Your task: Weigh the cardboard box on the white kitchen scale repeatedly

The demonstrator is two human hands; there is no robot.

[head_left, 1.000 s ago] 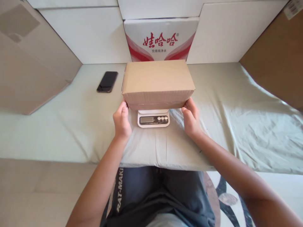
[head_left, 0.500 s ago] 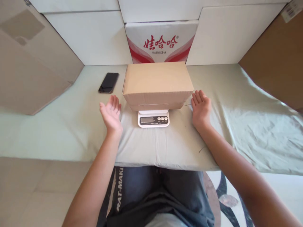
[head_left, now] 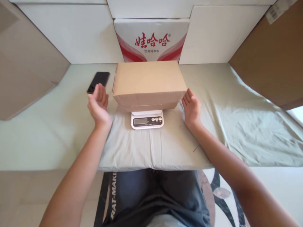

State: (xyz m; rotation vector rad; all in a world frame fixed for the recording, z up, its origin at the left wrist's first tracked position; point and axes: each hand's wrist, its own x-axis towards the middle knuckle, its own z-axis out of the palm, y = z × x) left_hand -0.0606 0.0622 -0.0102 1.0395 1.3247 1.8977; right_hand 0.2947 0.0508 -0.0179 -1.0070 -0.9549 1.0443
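Note:
A closed brown cardboard box (head_left: 149,78) rests on a small white digital kitchen scale (head_left: 147,126), whose display and buttons stick out in front of it. My left hand (head_left: 98,105) is open to the left of the box, apart from it, fingers pointing up and overlapping the lower end of a black smartphone (head_left: 101,78). It holds nothing. On the other side, my right hand (head_left: 192,107) is open too, palm turned inward. Its fingertips are at the box's front right corner; whether they touch it I cannot tell.
A pale green cloth (head_left: 78,148) covers the table. Behind stand white boxes (head_left: 213,34) and a carton with red lettering (head_left: 151,41). Large brown cartons flank the left (head_left: 28,66) and the right (head_left: 270,60). A dark thread (head_left: 196,148) lies near the front edge.
My left hand has risen towards the smartphone and now covers part of it. My right hand has come closer to the box's corner. The whole view has shifted slightly; box and scale stay put.

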